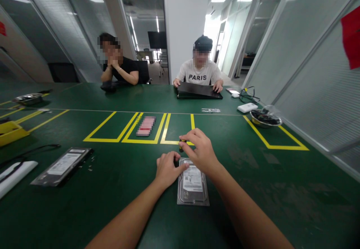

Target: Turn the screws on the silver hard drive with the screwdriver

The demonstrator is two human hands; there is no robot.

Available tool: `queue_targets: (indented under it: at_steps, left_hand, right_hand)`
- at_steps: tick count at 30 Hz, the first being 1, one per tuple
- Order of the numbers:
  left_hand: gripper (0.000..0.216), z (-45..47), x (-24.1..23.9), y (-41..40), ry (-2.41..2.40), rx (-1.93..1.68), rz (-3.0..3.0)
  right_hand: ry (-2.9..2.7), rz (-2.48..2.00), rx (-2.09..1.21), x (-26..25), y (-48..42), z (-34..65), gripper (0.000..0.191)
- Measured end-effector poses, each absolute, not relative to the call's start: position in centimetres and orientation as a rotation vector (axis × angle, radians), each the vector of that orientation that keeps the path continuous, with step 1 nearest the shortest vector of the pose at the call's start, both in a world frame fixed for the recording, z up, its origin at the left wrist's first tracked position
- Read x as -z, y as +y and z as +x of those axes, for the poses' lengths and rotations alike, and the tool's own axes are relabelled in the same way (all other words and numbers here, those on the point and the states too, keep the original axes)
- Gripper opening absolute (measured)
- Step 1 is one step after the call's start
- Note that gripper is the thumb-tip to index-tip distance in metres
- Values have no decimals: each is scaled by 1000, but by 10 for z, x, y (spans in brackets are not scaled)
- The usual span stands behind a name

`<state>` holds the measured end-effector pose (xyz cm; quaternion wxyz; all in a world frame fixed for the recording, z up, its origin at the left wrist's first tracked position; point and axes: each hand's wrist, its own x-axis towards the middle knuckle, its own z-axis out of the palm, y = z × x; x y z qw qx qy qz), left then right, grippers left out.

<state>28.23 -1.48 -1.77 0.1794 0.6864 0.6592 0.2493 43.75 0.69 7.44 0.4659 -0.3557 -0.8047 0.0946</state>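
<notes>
A silver hard drive [194,183] with a white label lies flat on the green table in front of me. My left hand [168,169] grips its upper left edge, thumb on the label and fingers curled at the side. Above the drive's far end, my right hand [200,149] pinches the black and yellow handle of a small screwdriver [182,144] between thumb and fingers. The screwdriver points down near the far left corner; its tip is too small to make out.
Another hard drive [66,164] lies to the left beside small screws [90,162]. A yellow bin [11,132] and white device [17,176] stand far left. At right is a metal bowl [266,118] of dark parts. Two people sit opposite; one handles a black panel [199,90].
</notes>
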Motion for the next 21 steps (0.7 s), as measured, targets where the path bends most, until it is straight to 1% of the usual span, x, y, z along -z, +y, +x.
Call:
queue_targets:
  at_steps: [8,18,21]
  left_hand:
    - [36,282,19,-14,1860,-707,1938]
    - [36,282,19,-13,1849,-726,1937]
    - [35,282,19,-14,1855,-723,1929]
  right_hand:
    - [-2002,-833,-164,-74,8,438,14]
    - [-1968,-858,-194,-73,7,437,10]
    - [-1978,-849,-168,-72,8,438,13]
